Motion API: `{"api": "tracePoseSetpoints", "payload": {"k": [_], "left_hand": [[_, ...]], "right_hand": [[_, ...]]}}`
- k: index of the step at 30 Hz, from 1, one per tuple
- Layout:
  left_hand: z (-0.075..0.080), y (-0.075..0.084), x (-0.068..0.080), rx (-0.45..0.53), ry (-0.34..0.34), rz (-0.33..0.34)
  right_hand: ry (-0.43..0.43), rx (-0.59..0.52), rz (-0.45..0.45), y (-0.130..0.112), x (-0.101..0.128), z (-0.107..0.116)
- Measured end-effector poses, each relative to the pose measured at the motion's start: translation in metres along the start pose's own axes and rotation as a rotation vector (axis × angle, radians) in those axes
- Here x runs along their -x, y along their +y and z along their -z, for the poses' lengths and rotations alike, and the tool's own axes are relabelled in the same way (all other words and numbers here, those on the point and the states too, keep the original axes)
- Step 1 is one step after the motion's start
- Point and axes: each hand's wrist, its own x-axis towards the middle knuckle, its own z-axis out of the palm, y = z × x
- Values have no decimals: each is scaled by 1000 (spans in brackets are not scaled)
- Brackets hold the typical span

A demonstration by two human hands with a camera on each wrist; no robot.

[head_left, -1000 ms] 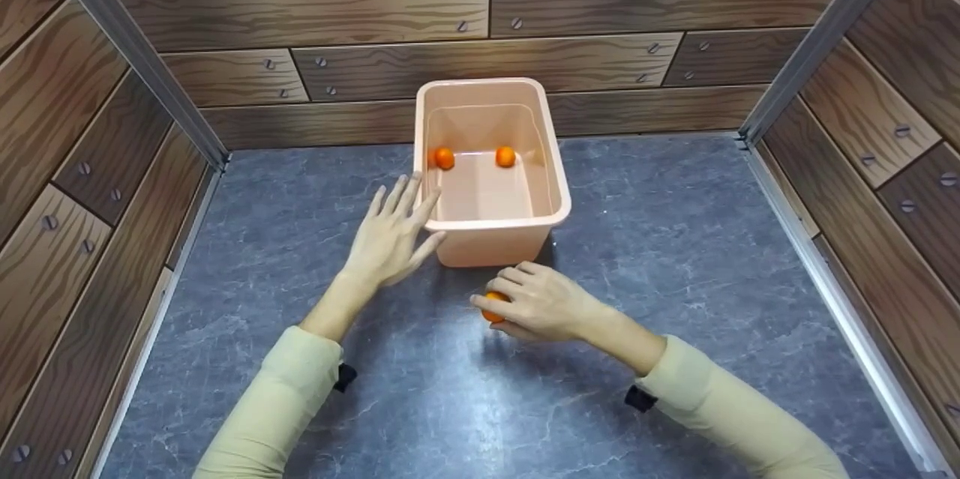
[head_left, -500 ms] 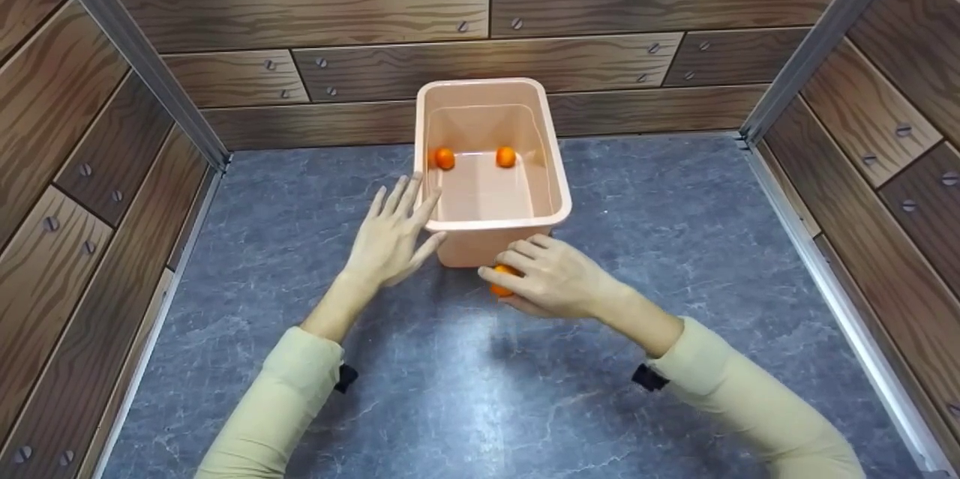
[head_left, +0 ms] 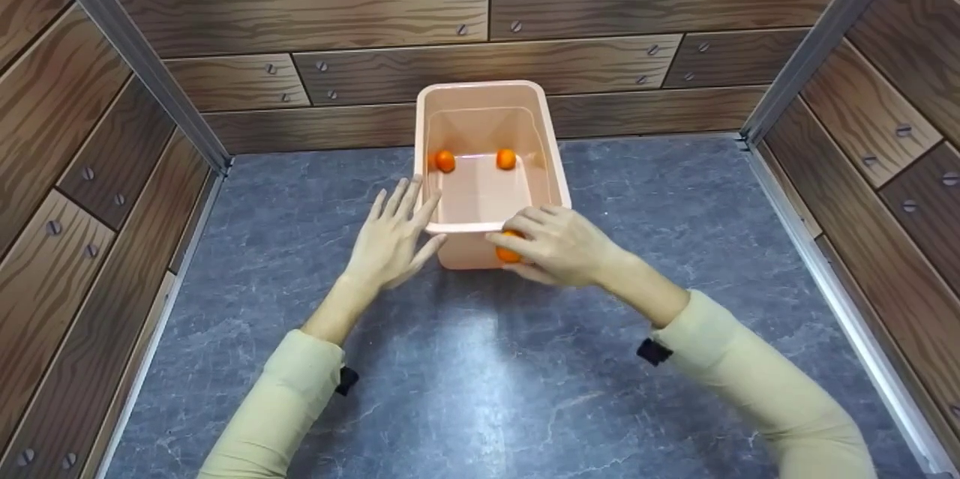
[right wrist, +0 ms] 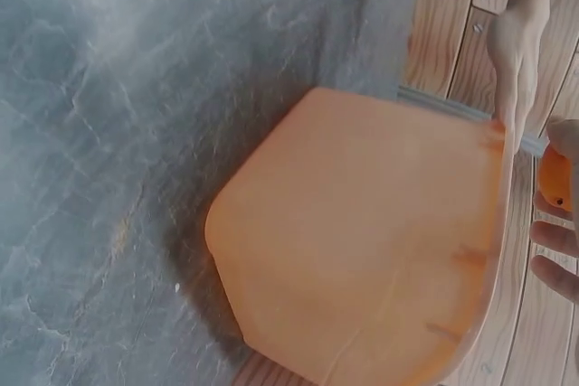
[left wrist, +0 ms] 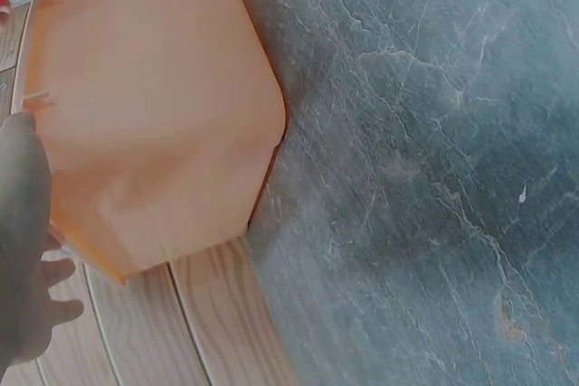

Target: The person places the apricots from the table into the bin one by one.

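Observation:
A peach-coloured plastic bin (head_left: 465, 227) stands near the back wall, with two mandarins, one at the left (head_left: 445, 161) and one at the right (head_left: 506, 159), on its floor. My right hand (head_left: 562, 246) grips a third mandarin (head_left: 508, 248) at the bin's near right corner, about rim height. The right wrist view shows that mandarin (right wrist: 556, 178) just beyond the rim, part of it behind the fingers. Straight and spread, the fingers of my left hand (head_left: 386, 243) lie along the bin's left rim. The left wrist view has this hand (left wrist: 23, 241) beside the bin wall (left wrist: 154, 88).
Grey marbled flooring (head_left: 480, 389) spreads in front and to both sides of the bin. Wood-patterned walls enclose the back (head_left: 360, 10), left (head_left: 67, 164) and right (head_left: 900, 134), with metal strips along their corners.
My right hand has carried its mandarin up and forward, from in front of the bin to its near rim. My left hand and the two mandarins inside stay put.

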Motion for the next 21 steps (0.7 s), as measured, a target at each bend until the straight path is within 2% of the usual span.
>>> {"api": "tracePoseSetpoints", "payload": {"k": [7, 15, 21], "left_hand": [[0, 0, 0, 3, -13, 3], [1, -1, 0, 5, -8, 1], [0, 0, -1, 0, -6, 0]], "right_hand": [[-38, 0, -68, 17, 0, -3], [-22, -10, -124, 38, 1, -10], [-82, -30, -178, 51, 2, -14]]}}
